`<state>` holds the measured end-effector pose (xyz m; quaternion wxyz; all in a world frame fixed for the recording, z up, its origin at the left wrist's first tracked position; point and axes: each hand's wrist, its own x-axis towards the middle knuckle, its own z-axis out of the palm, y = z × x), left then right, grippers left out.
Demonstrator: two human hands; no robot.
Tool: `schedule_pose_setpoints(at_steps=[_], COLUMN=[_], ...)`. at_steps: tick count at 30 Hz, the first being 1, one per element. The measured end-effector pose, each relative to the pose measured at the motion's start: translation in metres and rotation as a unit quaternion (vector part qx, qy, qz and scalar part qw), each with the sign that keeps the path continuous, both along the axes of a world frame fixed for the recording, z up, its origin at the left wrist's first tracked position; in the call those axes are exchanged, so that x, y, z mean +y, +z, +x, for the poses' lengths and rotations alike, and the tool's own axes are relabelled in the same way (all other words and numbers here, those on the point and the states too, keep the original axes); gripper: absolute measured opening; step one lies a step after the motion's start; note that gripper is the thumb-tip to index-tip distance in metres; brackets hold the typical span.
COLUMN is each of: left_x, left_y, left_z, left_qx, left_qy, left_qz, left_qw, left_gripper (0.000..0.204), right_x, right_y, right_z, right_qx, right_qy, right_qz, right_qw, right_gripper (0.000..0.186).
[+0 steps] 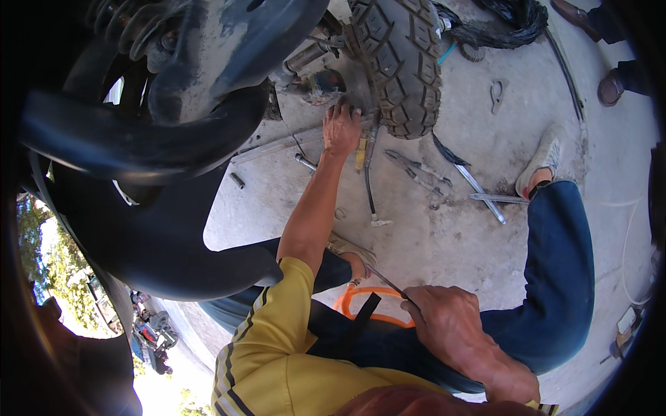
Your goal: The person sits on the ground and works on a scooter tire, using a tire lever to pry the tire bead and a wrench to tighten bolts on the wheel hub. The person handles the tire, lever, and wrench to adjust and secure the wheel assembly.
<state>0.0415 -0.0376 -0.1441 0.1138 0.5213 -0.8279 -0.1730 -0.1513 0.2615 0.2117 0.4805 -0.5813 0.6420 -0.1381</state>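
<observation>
My left hand (342, 130) reaches forward beside the knobbly tyre (399, 66). Its fingers are somewhat apart and rest at the dark metal part (355, 90) next to the wheel; the fingertips are partly hidden. A yellow piece (361, 154) lies just right of that wrist. My right hand (451, 322) is closed around a slim metal rod (386, 279), held above my lap. The rod points forward and left, with its near end hidden in the fist. Above my left arm hangs the vehicle's black plastic bodywork (139, 149).
Pliers (416, 170), crossed metal bars (489, 197), a black cable (371, 187) and a small metal tube (236, 180) lie on the concrete. An orange frame (378, 295) is between my legs. Another person's shoe (610, 88) stands far right, near a black bundle (506, 28).
</observation>
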Motion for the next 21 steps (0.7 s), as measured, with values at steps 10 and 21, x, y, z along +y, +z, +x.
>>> schedule_pose_setpoints(at_steps=[10,21], left_x=[-0.018,-0.042], left_y=[-0.004,0.004], left_z=[-0.014,-0.029], left_qx=[-0.091,-0.211], left_qy=[-0.051,0.021], left_qz=[-0.025,0.006], left_qw=[0.994,0.977], left_gripper=[0.04,0.042], right_x=[-0.002,-0.002], right_y=[-0.004,-0.007], right_z=[0.002,0.004], right_qx=[-0.012,-0.031], right_qy=[-0.002,-0.001], right_qz=[0.009,0.022], right_qw=[1.0,0.999], right_gripper=[0.013,0.012])
